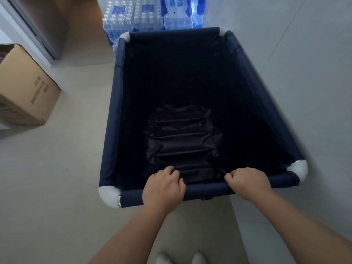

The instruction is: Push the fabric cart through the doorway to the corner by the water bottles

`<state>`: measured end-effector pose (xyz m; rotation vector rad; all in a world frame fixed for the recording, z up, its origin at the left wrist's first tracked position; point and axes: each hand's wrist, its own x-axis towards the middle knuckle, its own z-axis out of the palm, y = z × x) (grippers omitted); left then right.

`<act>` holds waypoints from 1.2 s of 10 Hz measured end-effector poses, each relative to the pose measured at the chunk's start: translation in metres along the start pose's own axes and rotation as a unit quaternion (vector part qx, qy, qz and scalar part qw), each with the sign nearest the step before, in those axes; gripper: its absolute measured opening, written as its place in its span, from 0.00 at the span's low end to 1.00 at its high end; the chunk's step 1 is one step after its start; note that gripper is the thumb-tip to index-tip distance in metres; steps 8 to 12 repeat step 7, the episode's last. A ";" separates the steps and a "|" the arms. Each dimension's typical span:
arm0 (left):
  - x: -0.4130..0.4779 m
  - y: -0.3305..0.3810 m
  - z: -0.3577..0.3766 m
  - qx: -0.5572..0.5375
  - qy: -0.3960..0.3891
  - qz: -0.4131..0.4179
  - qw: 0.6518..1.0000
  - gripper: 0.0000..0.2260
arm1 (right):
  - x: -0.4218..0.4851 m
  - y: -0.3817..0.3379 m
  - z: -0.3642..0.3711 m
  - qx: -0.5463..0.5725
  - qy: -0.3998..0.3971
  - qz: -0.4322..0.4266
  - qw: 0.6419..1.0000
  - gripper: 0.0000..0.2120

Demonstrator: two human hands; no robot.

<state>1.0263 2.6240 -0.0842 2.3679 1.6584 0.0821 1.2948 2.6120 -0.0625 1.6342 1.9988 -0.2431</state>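
The fabric cart (pixel 112 119) is a deep navy cloth bin with white corner caps, filling the middle of the view; only crumpled dark lining shows inside. My left hand (pixel 163 189) and my right hand (pixel 247 182) both grip the padded near rim, fingers curled over it. Shrink-wrapped packs of water bottles (pixel 144 18) are stacked on the floor just past the cart's far rim. The cart's right side runs close along a pale wall (pixel 304 54).
A brown cardboard box (pixel 26 88) stands on the floor at the left. A door frame (pixel 28 29) and wooden panel are at the upper left. Pale floor (pixel 66 149) lies between box and cart. My shoe tips (pixel 181 259) show at the bottom.
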 end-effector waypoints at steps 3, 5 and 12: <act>-0.014 0.012 -0.008 0.046 0.017 -0.098 0.994 0.19 | -0.004 -0.003 0.009 0.220 0.111 0.144 0.958 0.22; -0.052 0.001 -0.047 0.052 0.034 -0.126 0.990 0.15 | -0.018 -0.003 0.007 0.221 0.192 0.102 0.951 0.19; -0.074 -0.021 -0.096 0.041 0.063 -0.151 0.986 0.13 | -0.054 -0.026 -0.022 0.325 0.302 0.048 0.895 0.11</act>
